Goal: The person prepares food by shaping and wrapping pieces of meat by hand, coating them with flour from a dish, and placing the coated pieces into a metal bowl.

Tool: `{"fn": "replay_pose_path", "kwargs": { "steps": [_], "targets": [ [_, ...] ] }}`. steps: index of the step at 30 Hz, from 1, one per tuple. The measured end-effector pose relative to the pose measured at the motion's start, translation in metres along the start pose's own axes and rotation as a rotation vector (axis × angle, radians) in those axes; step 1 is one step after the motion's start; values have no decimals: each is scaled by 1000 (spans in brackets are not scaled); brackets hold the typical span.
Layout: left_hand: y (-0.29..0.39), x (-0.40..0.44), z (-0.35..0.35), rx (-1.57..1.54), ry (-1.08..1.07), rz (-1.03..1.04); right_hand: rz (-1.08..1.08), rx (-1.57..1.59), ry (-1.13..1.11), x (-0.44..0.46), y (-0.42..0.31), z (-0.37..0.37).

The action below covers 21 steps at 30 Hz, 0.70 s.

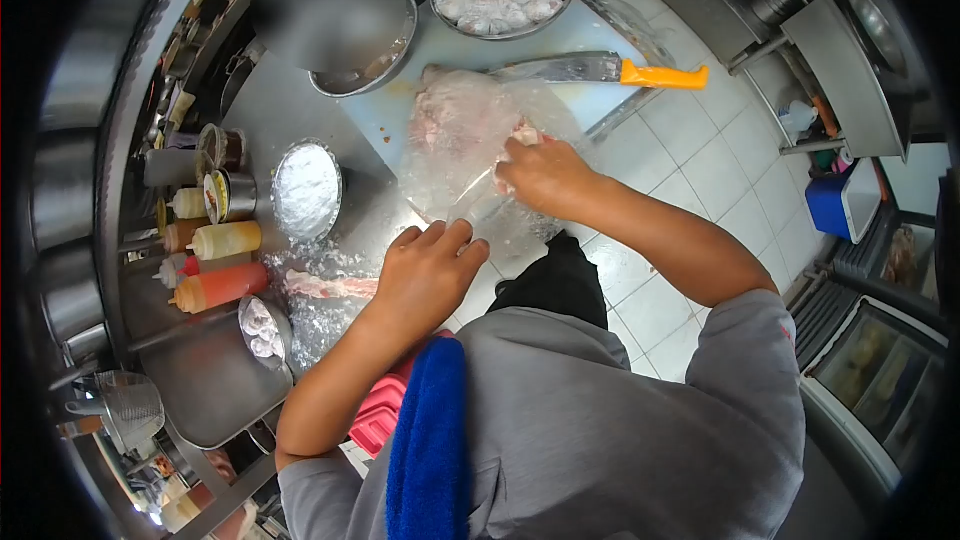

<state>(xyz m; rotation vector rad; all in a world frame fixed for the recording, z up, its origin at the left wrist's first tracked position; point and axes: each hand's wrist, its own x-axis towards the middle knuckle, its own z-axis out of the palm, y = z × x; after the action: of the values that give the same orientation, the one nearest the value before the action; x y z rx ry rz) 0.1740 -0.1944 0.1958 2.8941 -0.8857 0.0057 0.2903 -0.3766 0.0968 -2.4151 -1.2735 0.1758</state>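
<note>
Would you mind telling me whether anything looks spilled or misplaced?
Loose white powder is scattered over the grey steel counter beside the round metal pan of powder; it looks spilled. The large orange-handled knife has its handle jutting past the pale blue cutting board; it may get bumped.

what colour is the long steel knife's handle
The long steel knife has a yellow-orange handle, clearest in the head view.

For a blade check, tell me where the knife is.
In the head view, the knife lies above and right of centre on the pale cutting board, beside the clear plastic bag, its orange handle pointing right.
</note>
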Motion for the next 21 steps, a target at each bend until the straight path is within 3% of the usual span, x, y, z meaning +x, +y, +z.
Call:
{"fn": "replay_pose_path", "kwargs": {
  "steps": [1, 5, 8, 13, 16, 17, 19, 21],
  "targets": [
    [0, 1, -1, 0, 6, -6, 104, 31, -33, 3, 1, -3],
    [-2, -1, -1, -41, 71, -89, 131, 212, 41, -3, 20, -44],
    [-1, -4, 0, -162, 103, -169, 284, 698, -74, -3, 19, -81],
    [-7, 5, -13, -439, 132, -232, 84, 670, 55, -3, 14, -120],
    [-7, 26, -28, -891, 212, -471, 30, 887, 65, 3, 11, -142],
    [-8, 35, -32, -881, 237, -462, 11, 866, 69, 6, 6, -150],
    [-9, 53, -37, -987, 495, -393, 67, 1067, 2, 12, -5, -164],
    [-11, 66, -38, -1020, 520, -360, 24, 1044, 31, 22, -9, -165]
  ]
}}
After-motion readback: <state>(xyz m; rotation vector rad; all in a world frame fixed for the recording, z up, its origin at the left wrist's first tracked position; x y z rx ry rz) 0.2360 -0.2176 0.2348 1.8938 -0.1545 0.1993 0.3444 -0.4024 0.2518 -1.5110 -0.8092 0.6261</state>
